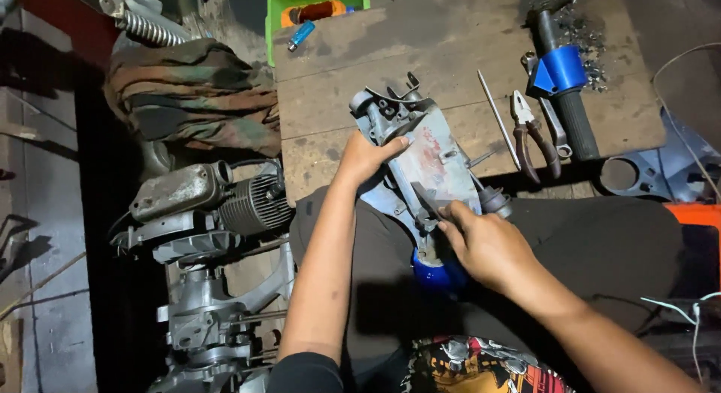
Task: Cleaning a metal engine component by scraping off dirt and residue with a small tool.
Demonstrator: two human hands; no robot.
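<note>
Both arms reach out from the bottom of the view, over a lap in dark trousers (601, 243). On that lap sits a grey metal engine cover (420, 164), worn, with blue paint along its edges and a red smear on its flat face. Its top end leans on the edge of a wooden board (451, 47).

The left hand (364, 158) grips the cover's upper left side, with the thumb lying flat across the face. The right hand (484, 243) has its fingers curled tight on the lower part, pinching something small and dark there. I cannot tell what that small thing is. A blue rounded part (435, 276) peeks out just below the cover.

It looks like the work is at the stage of fiddling with a small part low on the cover while the other hand keeps it from moving. The next move would call for a firm hold and careful fingers.

On the board lie 1 pair of pliers (533, 134), a thin metal rod (496, 107), and a black handlebar grip with a blue clamp (563, 74). A green tray (315, 2) sits at the far edge. An engine with cooling fins (240, 205) stands to the left, near a camouflage cloth (195, 92).
</note>
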